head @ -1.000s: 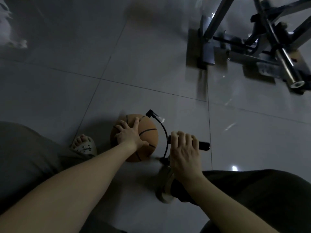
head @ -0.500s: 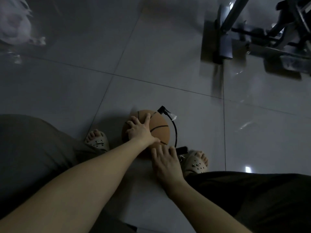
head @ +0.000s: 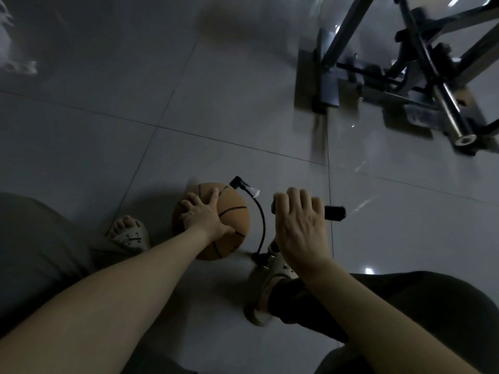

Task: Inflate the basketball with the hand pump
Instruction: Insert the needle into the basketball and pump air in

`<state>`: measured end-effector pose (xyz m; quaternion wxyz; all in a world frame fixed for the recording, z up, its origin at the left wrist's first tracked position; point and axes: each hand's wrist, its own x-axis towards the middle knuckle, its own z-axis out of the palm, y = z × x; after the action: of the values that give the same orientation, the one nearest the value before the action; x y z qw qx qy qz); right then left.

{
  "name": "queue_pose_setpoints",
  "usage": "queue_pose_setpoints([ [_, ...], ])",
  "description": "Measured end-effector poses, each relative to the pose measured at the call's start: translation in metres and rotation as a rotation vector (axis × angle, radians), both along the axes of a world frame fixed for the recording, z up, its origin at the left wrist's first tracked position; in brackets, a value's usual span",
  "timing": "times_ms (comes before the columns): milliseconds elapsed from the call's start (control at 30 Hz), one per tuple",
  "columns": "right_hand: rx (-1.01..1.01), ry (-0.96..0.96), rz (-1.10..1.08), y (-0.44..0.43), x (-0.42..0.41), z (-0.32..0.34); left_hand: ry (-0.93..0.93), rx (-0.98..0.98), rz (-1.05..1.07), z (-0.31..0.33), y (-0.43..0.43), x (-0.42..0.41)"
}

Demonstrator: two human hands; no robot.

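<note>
The orange basketball (head: 232, 225) sits on the grey tiled floor (head: 113, 147), between the person's two sandalled feet and just ahead of them. The left hand (head: 204, 215) lies flat on top of the ball, its fingers (head: 189, 205) spread wide and pressing on the surface, holding nothing. The right hand (head: 299, 228) is just right of the ball, its fingers curled tightly round the black pump handle (head: 334, 212), whose end sticks out to the right of the knuckles. A thin black hose (head: 262, 220) arcs up from the pump's foot near the right sandal (head: 270, 276) and bends over to a black connector (head: 237, 182) touching the far top of the ball; a small white tag (head: 253, 191) hangs on the hose just beside it. The pump's barrel is hidden behind the right hand. The left sandal (head: 129, 237) rests near the ball's left side. A dark metal frame (head: 421, 76) stands well apart at the far right
</note>
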<state>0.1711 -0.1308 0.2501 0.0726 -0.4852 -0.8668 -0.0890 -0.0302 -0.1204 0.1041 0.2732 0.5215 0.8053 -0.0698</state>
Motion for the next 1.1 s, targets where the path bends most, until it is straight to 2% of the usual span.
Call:
queue_pose_setpoints([
  [133,-0.113,-0.028,-0.057,0.0,0.015,-0.042,0.022,-0.043,0.023,0.0,0.004,-0.001],
  [333,-0.217,-0.055,-0.015,-0.017,0.021,-0.08,0.032,-0.03,0.016,0.0,0.01,0.002],
  [567,-0.353,-0.137,0.002,-0.014,0.023,-0.087,0.051,-0.025,0.007,0.001,0.009,0.005],
  [867,-0.225,-0.105,0.032,0.016,0.031,0.006,0.031,-0.01,-0.021,0.004,0.001,0.003],
  [1100,-0.251,-0.102,-0.011,-0.024,0.021,-0.054,0.05,-0.031,0.017,0.004,0.003,0.007],
])
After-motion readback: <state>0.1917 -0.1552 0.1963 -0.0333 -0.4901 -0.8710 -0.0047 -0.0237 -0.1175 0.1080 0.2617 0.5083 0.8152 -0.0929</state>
